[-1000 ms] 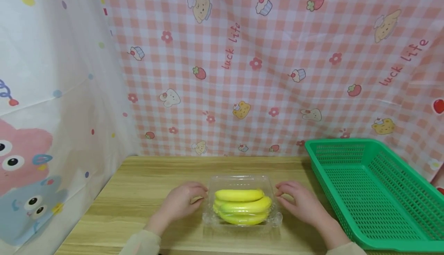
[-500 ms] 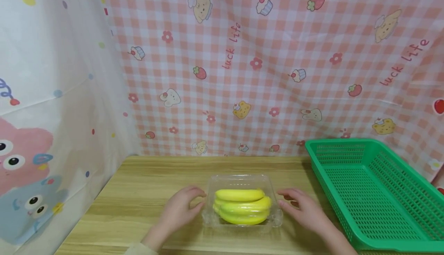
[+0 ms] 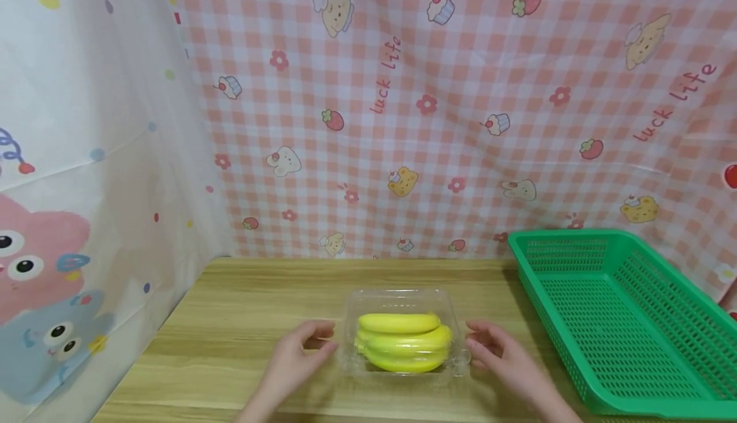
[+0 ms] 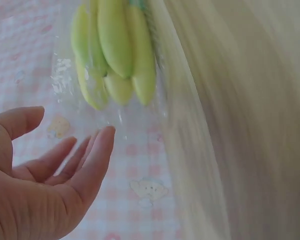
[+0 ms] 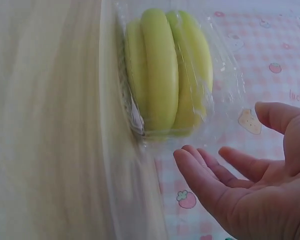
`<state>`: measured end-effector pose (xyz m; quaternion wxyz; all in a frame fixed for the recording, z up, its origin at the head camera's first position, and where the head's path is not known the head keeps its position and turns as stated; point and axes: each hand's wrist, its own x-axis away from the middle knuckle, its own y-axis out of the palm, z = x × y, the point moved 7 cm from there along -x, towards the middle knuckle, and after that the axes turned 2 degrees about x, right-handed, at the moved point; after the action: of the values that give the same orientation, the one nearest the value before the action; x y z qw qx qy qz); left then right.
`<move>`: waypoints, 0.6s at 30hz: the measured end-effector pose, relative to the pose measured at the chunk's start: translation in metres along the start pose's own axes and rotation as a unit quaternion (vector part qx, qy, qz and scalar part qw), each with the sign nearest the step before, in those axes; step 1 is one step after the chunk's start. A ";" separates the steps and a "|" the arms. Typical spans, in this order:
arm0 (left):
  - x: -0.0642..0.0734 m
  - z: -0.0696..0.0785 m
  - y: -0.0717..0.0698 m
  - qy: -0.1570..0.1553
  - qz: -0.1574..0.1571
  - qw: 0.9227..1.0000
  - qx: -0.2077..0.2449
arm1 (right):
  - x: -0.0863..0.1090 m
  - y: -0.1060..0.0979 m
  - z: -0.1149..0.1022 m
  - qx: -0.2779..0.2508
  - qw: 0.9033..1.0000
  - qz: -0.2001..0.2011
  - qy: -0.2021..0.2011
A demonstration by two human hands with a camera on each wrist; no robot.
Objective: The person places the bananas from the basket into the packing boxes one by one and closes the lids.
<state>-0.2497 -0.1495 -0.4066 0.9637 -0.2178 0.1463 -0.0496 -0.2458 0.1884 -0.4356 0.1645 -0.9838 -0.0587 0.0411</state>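
Yellow bananas (image 3: 403, 344), greenish in places, lie inside a clear plastic clamshell box (image 3: 397, 297) on the wooden table. Its lid looks closed over them. To the left of the box is my left hand (image 3: 295, 354), fingers loosely bent and holding nothing; the left wrist view shows a gap between the fingertips (image 4: 109, 131) and the plastic. My right hand (image 3: 508, 358) is at the box's right side with its fingers relaxed. In the right wrist view its fingertips (image 5: 179, 154) come close to the box's end, apart from it, and the palm holds nothing.
A large green plastic basket (image 3: 521, 263) with slotted walls stands on the right of the wooden table (image 3: 247, 295). Behind hangs a pink checked cloth (image 3: 368, 148) with cartoon prints. A white printed curtain (image 3: 126, 173) borders the left side.
Both hands have drawn slightly away from the box's sides and toward the table's near edge. The box and bananas have stayed in place.
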 end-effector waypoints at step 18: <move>0.013 -0.031 0.031 -0.170 -0.071 0.919 0.347 | 0.006 0.017 0.014 -0.089 0.993 -0.064 0.051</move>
<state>-0.2454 -0.1365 -0.4500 0.9830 0.1157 -0.0620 -0.1282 -0.2399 0.1780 -0.4550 0.0815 -0.9895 -0.1164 -0.0252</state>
